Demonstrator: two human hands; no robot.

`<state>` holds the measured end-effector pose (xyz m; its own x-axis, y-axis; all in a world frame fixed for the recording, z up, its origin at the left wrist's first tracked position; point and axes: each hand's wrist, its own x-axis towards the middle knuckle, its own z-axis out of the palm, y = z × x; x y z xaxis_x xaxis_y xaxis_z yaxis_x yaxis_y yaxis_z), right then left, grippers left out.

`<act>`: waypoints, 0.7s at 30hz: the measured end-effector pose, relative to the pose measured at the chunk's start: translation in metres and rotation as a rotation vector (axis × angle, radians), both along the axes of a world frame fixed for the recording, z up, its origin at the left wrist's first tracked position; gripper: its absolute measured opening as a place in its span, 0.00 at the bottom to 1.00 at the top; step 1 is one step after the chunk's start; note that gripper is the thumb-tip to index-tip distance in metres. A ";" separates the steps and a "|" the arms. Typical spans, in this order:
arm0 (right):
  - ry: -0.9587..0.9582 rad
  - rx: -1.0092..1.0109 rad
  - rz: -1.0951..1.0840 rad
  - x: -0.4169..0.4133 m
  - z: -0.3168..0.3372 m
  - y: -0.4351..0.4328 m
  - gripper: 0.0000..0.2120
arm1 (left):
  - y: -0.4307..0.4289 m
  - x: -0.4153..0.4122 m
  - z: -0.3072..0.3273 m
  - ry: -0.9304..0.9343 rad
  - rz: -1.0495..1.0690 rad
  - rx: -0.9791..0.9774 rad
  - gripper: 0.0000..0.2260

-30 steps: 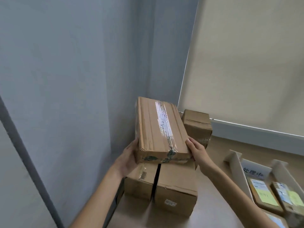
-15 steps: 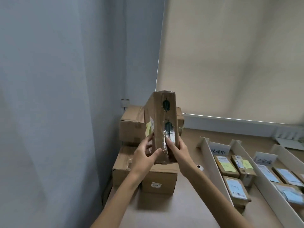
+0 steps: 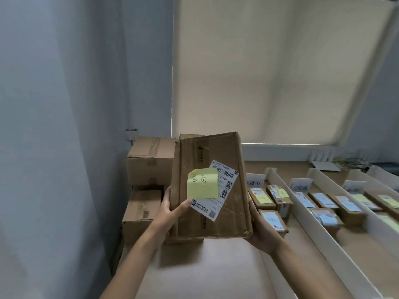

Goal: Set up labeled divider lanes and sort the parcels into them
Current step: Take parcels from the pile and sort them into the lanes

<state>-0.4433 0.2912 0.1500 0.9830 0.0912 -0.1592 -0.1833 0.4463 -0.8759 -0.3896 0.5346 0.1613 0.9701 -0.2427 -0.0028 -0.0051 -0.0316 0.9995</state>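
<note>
Visibly creased parcel (image 3: 234, 212), yellow note (image 3: 202, 184), barcode label (image 3: 225, 187)

1. Both bare forearms are reaching up from the bottom of the view and angling in toward each other, with the elbows out of sight.
2. The left hand (image 3: 172, 210) is gripping the left edge of a cardboard parcel (image 3: 235, 212). Its thumb is lying across the front face, pointing right, and the other fingers are hidden behind.
3. The right hand (image 3: 262, 229) is cupping the parcel's lower right corner. The thumb is running up along the right edge, and the fingers are tucked out of sight behind.
4. The right hand is sitting lower than the left.
</note>
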 end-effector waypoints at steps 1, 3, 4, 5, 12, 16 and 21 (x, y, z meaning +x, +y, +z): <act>-0.003 0.023 0.019 -0.005 0.000 -0.003 0.36 | -0.006 0.000 -0.005 0.057 -0.024 -0.044 0.49; -0.005 -0.010 0.007 -0.013 0.002 -0.009 0.28 | -0.016 0.001 -0.015 0.111 -0.002 -0.148 0.50; -0.006 -0.095 -0.066 -0.013 -0.001 -0.014 0.27 | -0.021 0.001 -0.019 0.111 0.033 -0.193 0.46; -0.023 -0.218 -0.146 -0.013 -0.003 -0.019 0.29 | -0.026 0.002 -0.023 0.111 0.068 -0.229 0.42; -0.068 -0.572 -0.219 -0.042 -0.018 -0.043 0.38 | -0.083 -0.013 -0.041 0.084 0.041 -0.191 0.34; -0.095 -0.550 -0.330 -0.067 -0.027 -0.087 0.23 | -0.133 -0.026 -0.041 -0.046 0.008 -0.058 0.37; -0.104 -0.540 -0.512 -0.119 -0.028 -0.160 0.19 | -0.216 -0.059 -0.035 -0.163 -0.118 0.046 0.35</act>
<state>-0.5620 0.1315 0.1221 0.8940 -0.4460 0.0436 0.0270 -0.0435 -0.9987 -0.4481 0.3183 0.1260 0.9233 -0.3583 0.1384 -0.1734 -0.0672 0.9826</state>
